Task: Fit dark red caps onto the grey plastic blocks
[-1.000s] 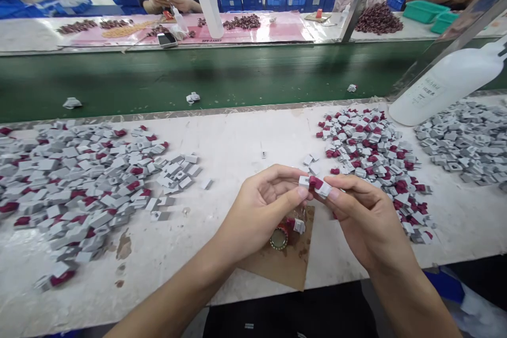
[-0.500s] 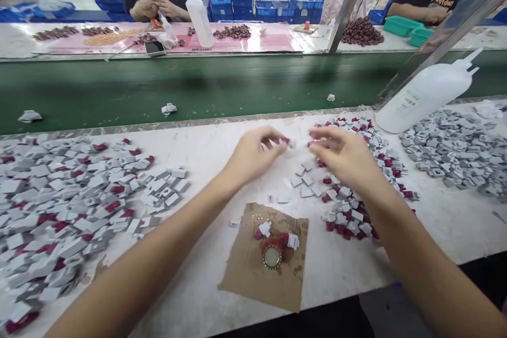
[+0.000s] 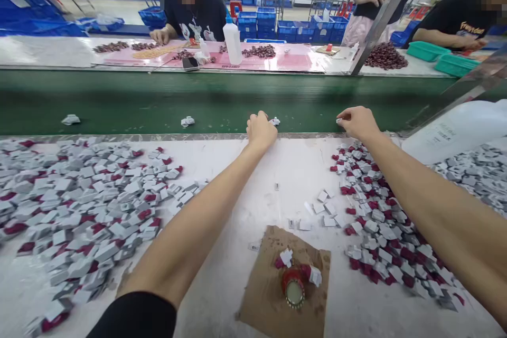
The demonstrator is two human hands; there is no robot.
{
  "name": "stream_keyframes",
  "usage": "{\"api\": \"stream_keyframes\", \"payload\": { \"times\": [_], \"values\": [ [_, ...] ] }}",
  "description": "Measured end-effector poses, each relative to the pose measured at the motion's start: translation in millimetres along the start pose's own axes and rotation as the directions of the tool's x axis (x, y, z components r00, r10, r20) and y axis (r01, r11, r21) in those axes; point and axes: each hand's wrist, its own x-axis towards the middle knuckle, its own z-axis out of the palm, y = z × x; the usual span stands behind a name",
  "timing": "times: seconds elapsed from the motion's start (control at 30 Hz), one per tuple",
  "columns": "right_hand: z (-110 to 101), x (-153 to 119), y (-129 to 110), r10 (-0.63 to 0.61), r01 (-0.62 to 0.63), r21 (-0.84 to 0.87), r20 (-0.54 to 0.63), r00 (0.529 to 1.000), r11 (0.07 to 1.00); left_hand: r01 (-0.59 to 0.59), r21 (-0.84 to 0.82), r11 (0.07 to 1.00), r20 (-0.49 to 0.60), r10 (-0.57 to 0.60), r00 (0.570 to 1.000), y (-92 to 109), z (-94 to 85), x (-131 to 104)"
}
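My left hand (image 3: 261, 131) reaches over the near side of the green belt, fingers curled and partly hidden behind its back. A small white plastic piece (image 3: 274, 121) shows at its thumb side, apparently between the fingertips. Farther right, my right hand (image 3: 359, 122) is closed in a pinch on another small white plastic piece (image 3: 339, 121), above the belt's near edge. On the table lies a brown cardboard scrap (image 3: 261, 290). It carries a red-sided bottle cap (image 3: 295, 294) and two white-and-maroon pieces (image 3: 316, 276), one on each side of the cap's top.
Heaps of grey-and-maroon parts (image 3: 111, 195) lie left, with another heap (image 3: 380, 216) under my right forearm. A large white squeeze bottle (image 3: 455, 129) stands tilted at right. Small white pieces (image 3: 187, 121) sit on the green belt (image 3: 150, 97). Co-workers sit across it.
Both hands have moved forward from above the table to the belt and farther apart. The view has shifted, with the cardboard now lower and to the right.
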Motion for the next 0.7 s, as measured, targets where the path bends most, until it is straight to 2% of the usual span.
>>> {"api": "stream_keyframes", "payload": {
  "times": [0.1,0.17,0.2,0.27,0.33,0.4,0.43,0.5,0.53,0.6,0.63,0.7],
  "values": [
    [9.8,-37.2,-13.1,-0.046,0.035,0.196,0.054,0.997,0.980,-0.135,-0.090,0.987,0.055,0.141,0.989,-2.6,-15.3,-36.6],
    [15.9,-75.1,-21.2,-0.095,0.047,0.362,0.116,0.989,0.931,-0.223,-0.240,0.945,0.146,0.263,0.954,-5.2,-25.6,-65.3],
    [18.7,-96.0,-24.4,-0.117,0.036,0.460,0.149,0.982,0.887,-0.255,-0.351,0.901,0.186,0.334,0.924,-6.7,-30.0,-79.9],
    [23.6,-137.2,-28.3,-0.145,-0.043,0.691,0.211,0.967,0.722,-0.280,-0.559,0.781,0.215,0.462,0.860,-9.3,-37.2,-108.0],
    [25.8,-173.5,-28.0,-0.144,-0.107,0.797,0.236,0.961,0.595,-0.272,-0.662,0.698,0.201,0.515,0.833,-11.1,-42.9,-134.4],
    [22.9,-203.6,-23.6,-0.128,-0.099,0.787,0.220,0.967,0.609,-0.233,-0.692,0.683,0.201,0.493,0.846,-12.7,-48.7,-159.9],
    [19.4,-216.9,-20.1,-0.135,-0.067,0.748,0.206,0.969,0.660,-0.206,-0.689,0.694,0.218,0.470,0.855,-13.8,-52.0,-172.5],
    [9.3,-241.1,-10.9,-0.219,0.074,0.599,0.171,0.961,0.797,-0.158,-0.657,0.737,0.281,0.434,0.856,-17.2,-59.1,-197.3],
    [3.8,-252.5,-5.6,-0.291,0.173,0.508,0.162,0.943,0.844,-0.143,-0.636,0.759,0.323,0.429,0.844,-19.4,-62.6,-209.4],
    [-5.2,-274.1,5.5,-0.438,0.349,0.377,0.181,0.881,0.858,-0.131,-0.590,0.796,0.407,0.434,0.803,-24.7,-69.2,-232.4],
    [-7.8,-284.4,10.9,-0.479,0.395,0.348,0.200,0.855,0.850,-0.132,-0.574,0.808,0.437,0.439,0.785,-27.5,-72.4,-243.0],
    [-8.5,-303.9,20.2,-0.493,0.403,0.336,0.247,0.834,0.851,-0.158,-0.558,0.814,0.455,0.460,0.762,-33.8,-79.4,-261.7]
  ]
}}
